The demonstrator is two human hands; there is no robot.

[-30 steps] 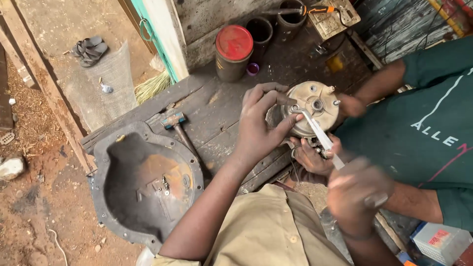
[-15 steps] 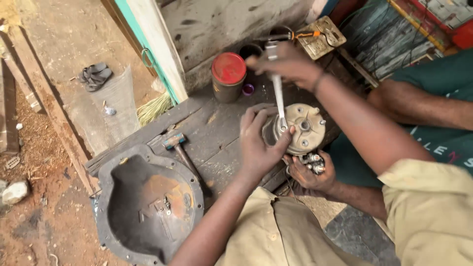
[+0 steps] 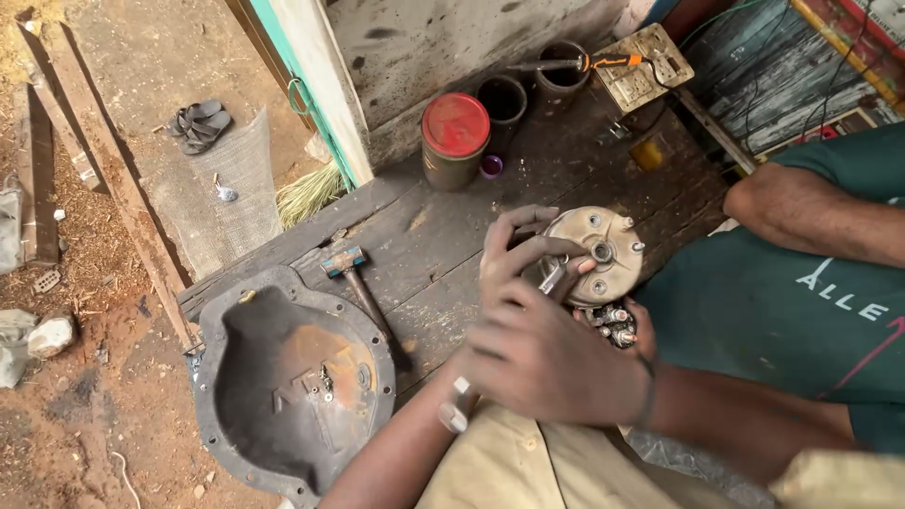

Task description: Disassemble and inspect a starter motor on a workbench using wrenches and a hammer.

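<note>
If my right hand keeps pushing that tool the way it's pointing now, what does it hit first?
The right hand holds a metal tool aimed up and right. Its tip is already at the round metal motor end cap, near the central hub, so it would likely meet that first. The left hand steadies the cap.

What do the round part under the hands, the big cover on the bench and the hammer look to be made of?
Round motor-like part: cast metal, dull beige-grey, grimy, with studs on its face. Large cover: cast or pressed metal, dark, with rust-orange patches inside. Hammer: metal head, dark handle, probably wood. All lie on the weathered wooden bench.
</note>
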